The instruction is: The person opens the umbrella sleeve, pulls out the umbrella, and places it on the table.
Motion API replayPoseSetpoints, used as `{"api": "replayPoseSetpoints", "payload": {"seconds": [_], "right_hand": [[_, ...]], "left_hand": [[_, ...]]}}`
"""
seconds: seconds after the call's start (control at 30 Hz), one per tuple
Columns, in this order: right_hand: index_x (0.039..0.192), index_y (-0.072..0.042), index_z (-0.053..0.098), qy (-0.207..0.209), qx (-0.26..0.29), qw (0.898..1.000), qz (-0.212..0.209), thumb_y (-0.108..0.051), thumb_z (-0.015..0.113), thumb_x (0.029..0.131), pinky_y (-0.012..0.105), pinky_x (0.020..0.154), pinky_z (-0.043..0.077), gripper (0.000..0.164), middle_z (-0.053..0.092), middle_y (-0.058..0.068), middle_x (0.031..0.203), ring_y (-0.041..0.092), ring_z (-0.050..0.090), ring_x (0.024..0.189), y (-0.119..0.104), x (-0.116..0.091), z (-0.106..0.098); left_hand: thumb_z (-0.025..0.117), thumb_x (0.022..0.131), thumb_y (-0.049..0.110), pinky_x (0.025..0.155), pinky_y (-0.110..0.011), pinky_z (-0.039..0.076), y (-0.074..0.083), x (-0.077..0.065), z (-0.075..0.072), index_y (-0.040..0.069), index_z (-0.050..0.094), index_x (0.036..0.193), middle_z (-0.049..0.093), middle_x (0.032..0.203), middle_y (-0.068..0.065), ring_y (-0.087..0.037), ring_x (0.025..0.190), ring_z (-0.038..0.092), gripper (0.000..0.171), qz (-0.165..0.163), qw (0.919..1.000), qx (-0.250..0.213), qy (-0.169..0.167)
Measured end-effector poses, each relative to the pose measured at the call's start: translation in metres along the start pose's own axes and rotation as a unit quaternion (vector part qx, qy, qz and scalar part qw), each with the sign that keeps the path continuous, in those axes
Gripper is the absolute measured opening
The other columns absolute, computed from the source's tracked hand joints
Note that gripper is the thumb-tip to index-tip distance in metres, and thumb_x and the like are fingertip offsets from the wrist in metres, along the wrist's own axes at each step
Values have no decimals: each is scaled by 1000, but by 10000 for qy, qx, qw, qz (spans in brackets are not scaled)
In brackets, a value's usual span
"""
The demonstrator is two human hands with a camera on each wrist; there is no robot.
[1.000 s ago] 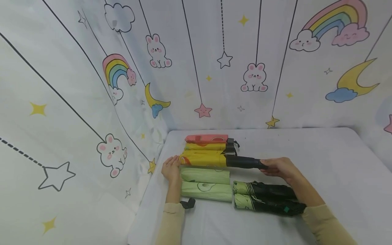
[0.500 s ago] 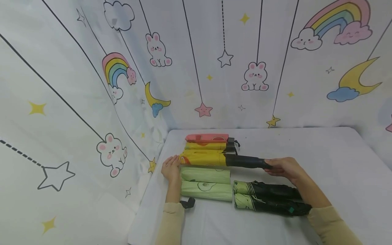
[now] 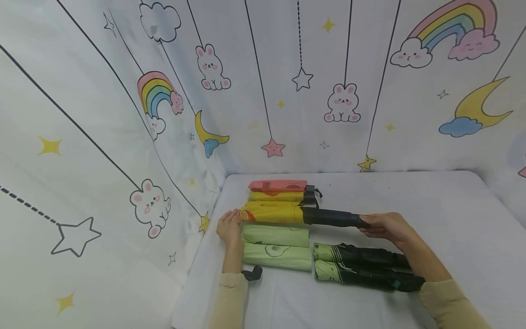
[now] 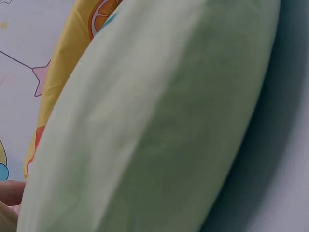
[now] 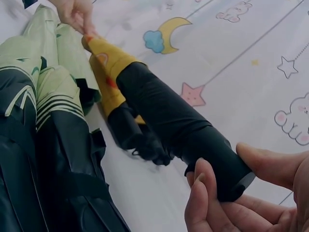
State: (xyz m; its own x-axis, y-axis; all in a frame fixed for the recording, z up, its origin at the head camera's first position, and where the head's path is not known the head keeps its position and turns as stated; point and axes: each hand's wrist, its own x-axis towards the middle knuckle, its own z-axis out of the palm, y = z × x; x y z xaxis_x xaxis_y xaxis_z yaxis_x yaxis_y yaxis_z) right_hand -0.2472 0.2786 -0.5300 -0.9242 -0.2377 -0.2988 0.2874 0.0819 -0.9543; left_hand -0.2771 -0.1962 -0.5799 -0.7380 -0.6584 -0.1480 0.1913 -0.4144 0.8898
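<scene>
A folded black umbrella (image 3: 334,217) sticks out of a yellow sleeve (image 3: 273,213) printed with orange slices. My right hand (image 3: 390,228) pinches the umbrella's free end between thumb and fingers, as the right wrist view shows close up. At the other end, my left hand (image 3: 229,226) pinches the tip of the yellow sleeve. Two pale green sleeves (image 3: 277,256) with an avocado print lie just in front of it. To their right, below my right forearm, lie two folded umbrellas (image 3: 361,274), black with green ends. A pale green sleeve (image 4: 145,121) fills most of the left wrist view.
Behind the yellow sleeve lie another yellow covered umbrella (image 3: 275,196) and a red one (image 3: 277,185), their dark ends to the right. A small black strap or handle (image 3: 252,273) shows beside my left wrist. White printed curtains (image 3: 287,114) rise behind the white table (image 3: 452,219).
My right hand has moved slightly right with the umbrella's end, and more of the black part shows outside the yellow sleeve. My left hand and the sleeve have stayed put.
</scene>
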Motion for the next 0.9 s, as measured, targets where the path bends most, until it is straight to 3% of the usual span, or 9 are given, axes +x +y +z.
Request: {"api": "replayPoseSetpoints", "payload": {"seconds": [0.23,0.67,0.9], "right_hand": [[139,20,51,-10,-33,10000,-4,-24,69,103,38,90,64,59,78,11,108,19,78,96,2,-1,-7],[139,21,50,-91,-27,10000,-29,-21,67,105,37,89,64,57,78,12,107,21,78,97,3,-6,-13],[138,21,51,-134,-40,9999,-13,-21,66,105,38,89,64,55,78,11,108,22,78,98,-1,-10,-16]], "left_hand": [[63,91,-22,102,-39,58,0,-3,0,-16,50,136,63,131,-35,-41,124,65,47,-41,9998,-180,26],[64,90,-22,100,-37,58,-2,-1,-2,-15,50,136,62,133,-35,-39,124,65,49,-110,9997,-194,-24],[62,89,-25,103,-41,56,8,-5,-2,-19,47,138,61,133,-37,-43,127,62,52,-276,9993,-233,-129]]}}
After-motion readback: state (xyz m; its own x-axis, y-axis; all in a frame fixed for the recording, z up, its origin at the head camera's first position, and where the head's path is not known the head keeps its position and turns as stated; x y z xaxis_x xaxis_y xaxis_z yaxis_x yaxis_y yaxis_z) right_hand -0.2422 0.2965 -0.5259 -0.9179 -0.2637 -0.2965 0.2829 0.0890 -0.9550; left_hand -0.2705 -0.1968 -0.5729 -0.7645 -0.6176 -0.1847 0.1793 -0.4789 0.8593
